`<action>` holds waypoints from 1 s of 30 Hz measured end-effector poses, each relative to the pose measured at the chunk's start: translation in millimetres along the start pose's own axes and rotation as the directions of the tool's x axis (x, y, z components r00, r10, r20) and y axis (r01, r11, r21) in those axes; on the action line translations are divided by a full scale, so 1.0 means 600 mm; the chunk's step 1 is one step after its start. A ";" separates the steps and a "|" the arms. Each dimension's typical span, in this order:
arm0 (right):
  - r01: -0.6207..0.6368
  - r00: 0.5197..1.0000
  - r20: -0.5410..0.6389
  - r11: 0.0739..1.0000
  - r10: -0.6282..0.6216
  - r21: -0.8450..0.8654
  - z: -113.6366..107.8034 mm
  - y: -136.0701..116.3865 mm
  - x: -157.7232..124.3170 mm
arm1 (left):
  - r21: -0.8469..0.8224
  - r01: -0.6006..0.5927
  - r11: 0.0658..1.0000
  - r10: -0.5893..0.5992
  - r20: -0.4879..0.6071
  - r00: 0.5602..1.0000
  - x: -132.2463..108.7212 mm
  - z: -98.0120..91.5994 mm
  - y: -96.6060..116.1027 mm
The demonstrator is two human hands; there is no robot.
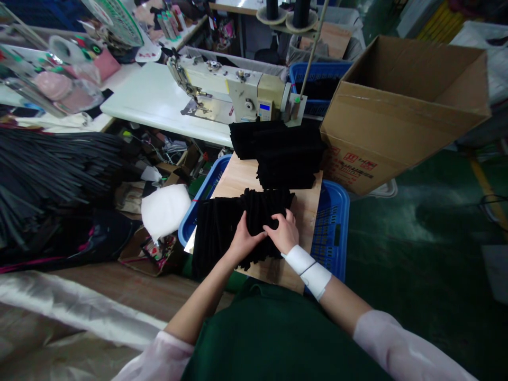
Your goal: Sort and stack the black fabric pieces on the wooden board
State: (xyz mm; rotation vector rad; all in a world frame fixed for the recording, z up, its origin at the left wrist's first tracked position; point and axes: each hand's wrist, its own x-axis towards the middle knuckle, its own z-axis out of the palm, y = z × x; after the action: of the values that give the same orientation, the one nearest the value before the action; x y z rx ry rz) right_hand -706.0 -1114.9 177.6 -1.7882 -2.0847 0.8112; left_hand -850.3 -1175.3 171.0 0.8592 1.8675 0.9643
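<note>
Rows of folded black fabric pieces (pixel 216 225) lie packed side by side on a wooden board (pixel 311 203). My left hand (pixel 244 239) grips part of this row, its fingers sunk in the black cloth and mostly hidden. On the right end of the same bundle, my right hand (pixel 284 233) closes around the cloth, with a white band on the wrist. Both thumbs point toward each other and nearly meet. Farther back on the board sits another pile of black fabric (pixel 291 153). A blue plastic basket (pixel 342 233) is under the board.
Beyond the board stands a sewing machine (pixel 246 92) on a white table (pixel 138 100). A tall open cardboard box (pixel 397 121) rises at the right. Long dark strips (pixel 51 169) hang at the left, near a white bundle (pixel 164 209) and a small box of scraps (pixel 148 254).
</note>
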 end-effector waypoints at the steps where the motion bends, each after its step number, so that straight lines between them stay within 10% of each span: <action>1: -0.004 1.000 0.005 1.000 0.004 -0.006 -0.001 -0.001 0.000 | 0.025 -0.009 1.000 0.009 -0.002 1.000 0.000 0.005 0.000; 30: -0.009 1.000 0.029 1.000 0.009 0.022 -0.002 -0.026 -0.006 | -0.095 0.065 0.993 -0.063 0.021 0.998 0.008 -0.024 -0.021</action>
State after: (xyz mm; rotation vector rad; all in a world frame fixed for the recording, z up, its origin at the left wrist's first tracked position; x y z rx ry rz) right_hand -717.0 -1119.2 188.0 -1.7862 -2.0786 0.8638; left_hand -867.7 -1181.6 163.4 0.7446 1.8080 0.9946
